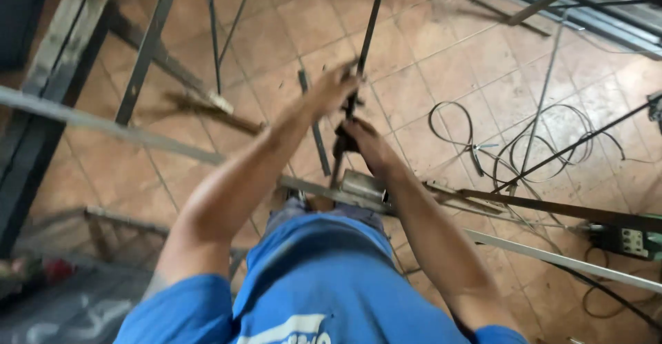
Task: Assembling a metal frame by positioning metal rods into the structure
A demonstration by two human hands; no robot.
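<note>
Left hand (331, 89): curled round the long dark thin steel rod (369, 30)
Right hand (362, 144): clamped lower on it (blurred)
Risk: rod could slip, striking the terracotta floor tiles (441, 61)

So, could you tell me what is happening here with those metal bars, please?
A person in a blue shirt grips a thin dark metal rod with both hands: left hand higher, right hand just below it. The rod stands nearly upright above a metal frame bar. Coiled cables lie on the tiled floor.
</note>
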